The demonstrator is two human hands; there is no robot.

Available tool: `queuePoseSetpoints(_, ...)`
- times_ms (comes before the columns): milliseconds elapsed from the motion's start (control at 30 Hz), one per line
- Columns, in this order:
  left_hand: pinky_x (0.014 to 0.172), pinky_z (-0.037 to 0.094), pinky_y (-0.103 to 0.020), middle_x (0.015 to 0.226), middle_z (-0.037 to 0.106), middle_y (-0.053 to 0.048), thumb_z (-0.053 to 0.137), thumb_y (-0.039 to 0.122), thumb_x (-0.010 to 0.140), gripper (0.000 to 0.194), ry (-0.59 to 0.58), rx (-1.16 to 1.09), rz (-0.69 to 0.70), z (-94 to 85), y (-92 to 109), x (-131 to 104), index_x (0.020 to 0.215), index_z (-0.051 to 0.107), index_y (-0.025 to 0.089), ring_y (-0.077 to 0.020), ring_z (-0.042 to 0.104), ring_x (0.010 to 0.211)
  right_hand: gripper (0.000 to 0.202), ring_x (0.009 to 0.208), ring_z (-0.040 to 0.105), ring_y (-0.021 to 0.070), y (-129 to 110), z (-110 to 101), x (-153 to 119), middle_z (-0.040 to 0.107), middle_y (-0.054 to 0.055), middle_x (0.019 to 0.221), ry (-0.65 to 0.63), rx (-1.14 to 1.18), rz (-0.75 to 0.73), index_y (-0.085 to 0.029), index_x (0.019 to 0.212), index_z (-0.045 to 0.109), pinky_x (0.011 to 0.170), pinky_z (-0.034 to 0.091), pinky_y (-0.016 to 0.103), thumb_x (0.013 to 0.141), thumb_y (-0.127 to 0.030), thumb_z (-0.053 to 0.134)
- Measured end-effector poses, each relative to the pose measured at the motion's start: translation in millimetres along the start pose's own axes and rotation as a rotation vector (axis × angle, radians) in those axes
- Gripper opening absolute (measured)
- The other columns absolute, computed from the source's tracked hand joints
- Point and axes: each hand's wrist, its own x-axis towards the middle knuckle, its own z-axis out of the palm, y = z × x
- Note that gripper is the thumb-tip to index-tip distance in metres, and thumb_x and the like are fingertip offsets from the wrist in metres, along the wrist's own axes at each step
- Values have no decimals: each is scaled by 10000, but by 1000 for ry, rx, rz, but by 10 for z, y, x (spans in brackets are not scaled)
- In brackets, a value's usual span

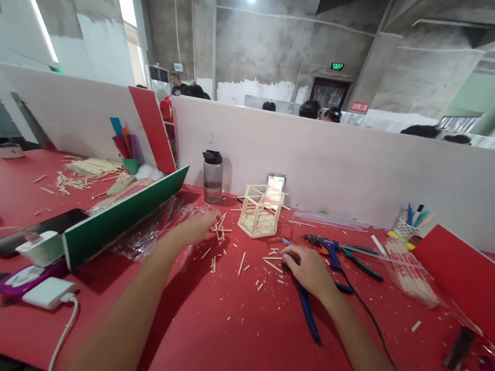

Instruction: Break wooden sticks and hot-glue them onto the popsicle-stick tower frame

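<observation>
My left hand (202, 228) reaches to a loose heap of short wooden sticks (221, 230). Its fingers are bent together at the heap's edge; what they pinch, if anything, is too small to make out. My right hand (308, 270) rests over blue-handled pliers (307, 313), whose head is partly hidden below it. Thumb and forefinger are curved with a gap between them, and I see nothing held. Close to those fingertips lie wooden offcuts (273, 264) and a small blue item. Between and beyond both hands stands an open frame of glued sticks (258, 219).
A phone (275, 191) leans behind the frame. There is a water bottle (212, 177) at back left. A green board (127, 214) stands along the left. At right lie a blue glue gun (331, 250) with its cord, green-handled pliers (365, 266) and bagged sticks (410, 273).
</observation>
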Motion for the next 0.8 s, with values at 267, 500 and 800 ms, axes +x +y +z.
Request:
queuePoseSetpoints(267,671,398,-274,856,698,-68,508,223,849,144,-40,3,90,115,406,16,814,643,185,-204,619,788,144,862,635,209,-15,119,14,715,64,910,-59,-179,-28,-199,909,720,773,438,297,879,-247,587)
queuePoseSetpoints(500,663,396,-257,855,703,-42,586,210,785,95,-193,-134,267,362,801,-19,814,675,196,-193,615,786,129,919,574,244,-125,330,20,656,100,919,-101,-362,-133,-172,854,691,828,420,336,899,-244,593)
queuePoseSetpoints(800,653,428,-228,890,725,-44,603,105,732,221,-338,-302,393,354,945,-82,895,723,193,-173,637,777,132,885,574,221,-121,330,9,654,86,877,-80,-282,-140,-172,811,636,808,405,322,910,-191,550)
